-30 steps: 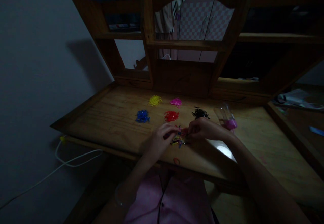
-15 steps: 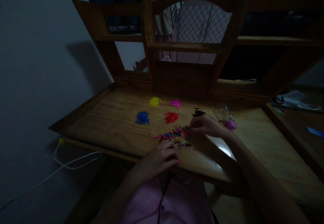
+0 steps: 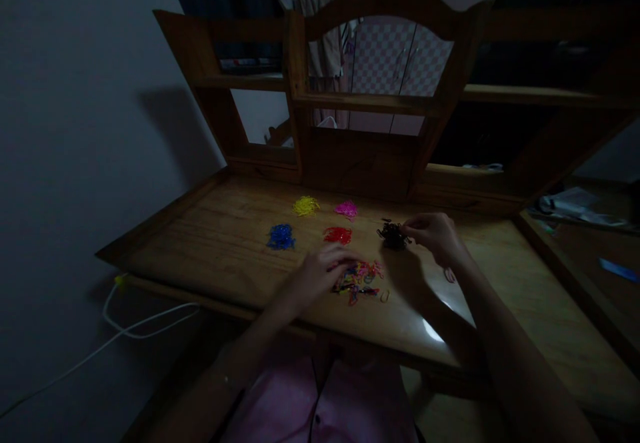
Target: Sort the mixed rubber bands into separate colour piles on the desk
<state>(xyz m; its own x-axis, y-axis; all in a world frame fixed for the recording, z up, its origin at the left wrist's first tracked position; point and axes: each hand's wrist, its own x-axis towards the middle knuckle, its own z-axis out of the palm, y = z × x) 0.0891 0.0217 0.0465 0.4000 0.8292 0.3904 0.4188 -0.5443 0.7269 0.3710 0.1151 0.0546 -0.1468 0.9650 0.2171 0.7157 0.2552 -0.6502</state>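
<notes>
My right hand (image 3: 434,235) is at the edge of the black paper clip pile (image 3: 393,236), thumb and forefinger pinched together on a black clip. Its fingertips partly hide the clip. Reaching over the mixed pile of coloured paper clips (image 3: 359,284), my left hand (image 3: 323,269) has its fingers stretched out and covers the pile's left side. A single pale yellow clip (image 3: 385,295) lies just right of that pile. Farther back are separate heaps of red clips (image 3: 338,235), blue clips (image 3: 281,237), yellow clips (image 3: 306,206) and pink clips (image 3: 346,210).
The wooden desk (image 3: 200,229) has a shelf unit (image 3: 360,106) along its back. A small pink item (image 3: 449,275) shows beside my right wrist, mostly hidden. A white cable (image 3: 150,323) hangs off the front left edge, and a blue object (image 3: 619,269) lies far right.
My right hand has moved from the mixed pile back and right to the black clips. My left hand has shifted forward onto the mixed pile. My right arm now hides most of the clear-and-pink container.
</notes>
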